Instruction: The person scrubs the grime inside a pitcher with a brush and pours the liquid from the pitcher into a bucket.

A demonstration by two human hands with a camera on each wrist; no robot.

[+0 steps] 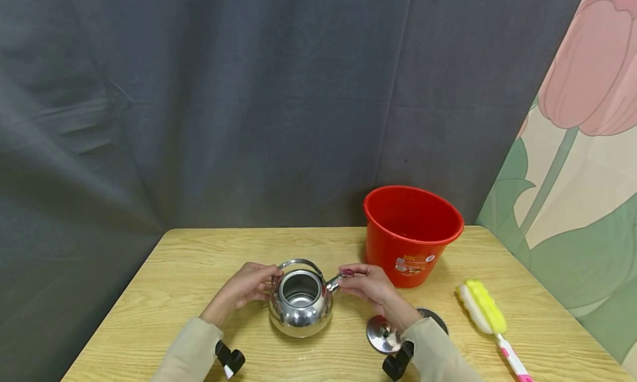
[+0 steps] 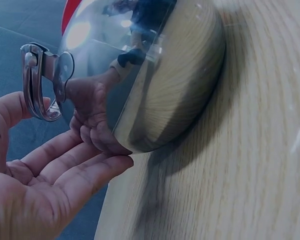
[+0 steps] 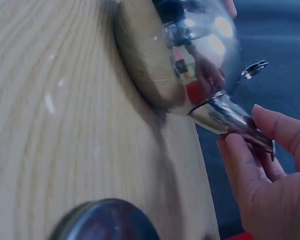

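A shiny steel kettle (image 1: 301, 315) stands near the middle of the table, its round mouth uncovered and its hoop handle (image 1: 301, 262) raised behind the opening. My left hand (image 1: 249, 285) holds its left side; in the left wrist view, the thumb is at the handle's hinge (image 2: 40, 80) and the fingers lie along the polished body. My right hand (image 1: 365, 285) pinches the spout (image 3: 230, 120) between thumb and fingers near its tip. Beside my right forearm lies a round steel lid (image 1: 380, 340) with a dark knob.
At the back right stands a red bucket (image 1: 378, 249) with a label. A dark-rimmed round metal piece (image 1: 438, 318) shows partly behind the right sleeve. On the right lies a yellow and white sponge brush (image 1: 483, 307) with a white and pink handle. Dark cloth hangs behind the wooden table (image 1: 209, 249).
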